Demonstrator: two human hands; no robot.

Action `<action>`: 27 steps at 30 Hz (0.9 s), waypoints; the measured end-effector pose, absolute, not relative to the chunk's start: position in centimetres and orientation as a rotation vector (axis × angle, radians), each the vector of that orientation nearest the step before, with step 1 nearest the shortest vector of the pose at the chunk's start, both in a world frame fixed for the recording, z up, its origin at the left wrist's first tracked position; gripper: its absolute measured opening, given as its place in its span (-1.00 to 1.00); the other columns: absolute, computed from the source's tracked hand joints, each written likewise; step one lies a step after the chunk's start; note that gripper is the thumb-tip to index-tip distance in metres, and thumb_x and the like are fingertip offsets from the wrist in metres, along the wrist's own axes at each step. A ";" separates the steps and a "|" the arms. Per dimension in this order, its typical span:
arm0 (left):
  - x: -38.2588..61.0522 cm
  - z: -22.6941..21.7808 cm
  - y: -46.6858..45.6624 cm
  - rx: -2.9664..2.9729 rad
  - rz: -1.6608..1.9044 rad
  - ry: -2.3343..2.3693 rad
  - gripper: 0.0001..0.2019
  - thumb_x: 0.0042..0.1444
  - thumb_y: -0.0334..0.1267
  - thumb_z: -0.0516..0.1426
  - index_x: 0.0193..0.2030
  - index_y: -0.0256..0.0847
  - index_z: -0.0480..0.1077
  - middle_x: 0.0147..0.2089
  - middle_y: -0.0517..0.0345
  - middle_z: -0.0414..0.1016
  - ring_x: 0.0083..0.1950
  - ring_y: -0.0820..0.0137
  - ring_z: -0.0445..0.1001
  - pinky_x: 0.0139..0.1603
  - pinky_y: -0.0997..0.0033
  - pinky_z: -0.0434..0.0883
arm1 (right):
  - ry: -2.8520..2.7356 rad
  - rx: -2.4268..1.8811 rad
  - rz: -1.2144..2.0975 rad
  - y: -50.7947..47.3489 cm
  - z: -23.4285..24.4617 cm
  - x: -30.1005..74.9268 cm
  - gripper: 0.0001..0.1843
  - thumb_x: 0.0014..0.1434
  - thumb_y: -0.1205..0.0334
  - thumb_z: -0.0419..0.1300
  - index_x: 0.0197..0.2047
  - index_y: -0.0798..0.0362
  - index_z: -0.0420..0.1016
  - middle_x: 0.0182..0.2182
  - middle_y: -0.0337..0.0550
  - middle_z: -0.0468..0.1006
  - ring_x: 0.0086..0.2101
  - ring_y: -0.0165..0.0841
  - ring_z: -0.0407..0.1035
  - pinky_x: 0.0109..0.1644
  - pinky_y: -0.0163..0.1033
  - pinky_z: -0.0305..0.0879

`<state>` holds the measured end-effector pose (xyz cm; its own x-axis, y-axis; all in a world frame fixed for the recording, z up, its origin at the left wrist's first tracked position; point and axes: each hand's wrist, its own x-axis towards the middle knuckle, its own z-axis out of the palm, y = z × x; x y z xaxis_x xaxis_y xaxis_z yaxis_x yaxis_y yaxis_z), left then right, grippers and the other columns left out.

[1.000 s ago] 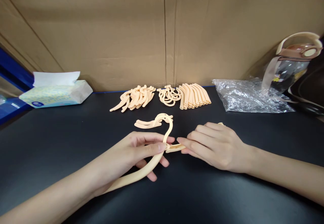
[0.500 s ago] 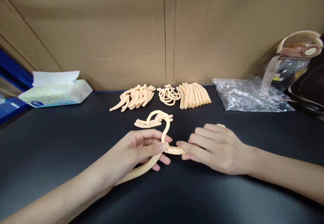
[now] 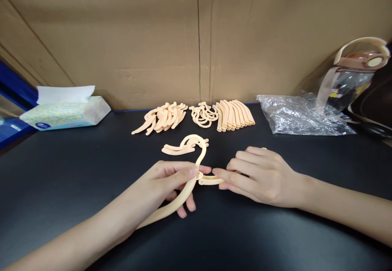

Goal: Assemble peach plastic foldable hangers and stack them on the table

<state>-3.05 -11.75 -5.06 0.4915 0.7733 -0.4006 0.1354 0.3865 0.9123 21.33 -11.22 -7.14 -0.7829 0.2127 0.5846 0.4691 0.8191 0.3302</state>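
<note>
Near centre, over black table [image 3: 214, 242] | your left hand [image 3: 168, 178] pinches the hooked piece [image 3: 176, 206] at its joint, apparently to steady it | your right hand [image 3: 263, 178] grips the grooved arm [image 3: 210, 181], end against that joint

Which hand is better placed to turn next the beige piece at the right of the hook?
Probably the right hand: its fingers grip that beige piece, while the left hand holds the hook near the piece's end.

tissue pack [image 3: 67, 113] left on table [image 3: 208, 238], hooks [image 3: 206, 117] between two piles of hanger arms [image 3: 235, 115], plastic bag [image 3: 300, 117] right, bottle [image 3: 352, 79] beside it
</note>
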 end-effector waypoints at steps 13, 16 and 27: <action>-3.8 -5.6 -11.1 1.088 0.456 0.915 -0.73 0.15 -0.07 0.32 -0.04 -0.08 0.62 -0.34 0.15 0.66 -0.30 0.44 0.59 -0.36 0.63 0.57 | -2.445 -0.493 -0.661 -11.2 -7.4 21.3 -0.81 0.39 0.25 0.16 -0.12 0.17 0.57 -0.49 -0.27 0.52 -0.47 -0.40 0.25 -0.41 -0.21 0.06; -3.9 -5.7 -11.2 1.105 0.465 0.879 -0.80 0.18 -0.12 0.31 -0.11 -0.11 0.63 -0.21 0.14 0.67 -0.22 0.42 0.62 -0.30 0.61 0.59 | -2.435 -0.471 -0.663 -11.3 -7.3 21.4 -0.83 0.37 0.29 0.18 -0.13 0.19 0.57 -0.48 -0.24 0.54 -0.46 -0.40 0.27 -0.41 -0.21 0.06; -3.7 -6.7 -11.5 1.222 0.546 0.843 -0.83 0.20 -0.09 0.29 -0.18 -0.10 0.62 -0.31 0.22 0.68 -0.30 0.48 0.64 -0.25 0.64 0.55 | -2.476 -0.404 -0.665 -11.5 -6.9 21.3 -0.79 0.40 0.27 0.13 -0.17 0.18 0.57 -0.56 -0.31 0.44 -0.52 -0.44 0.18 -0.48 -0.23 -0.01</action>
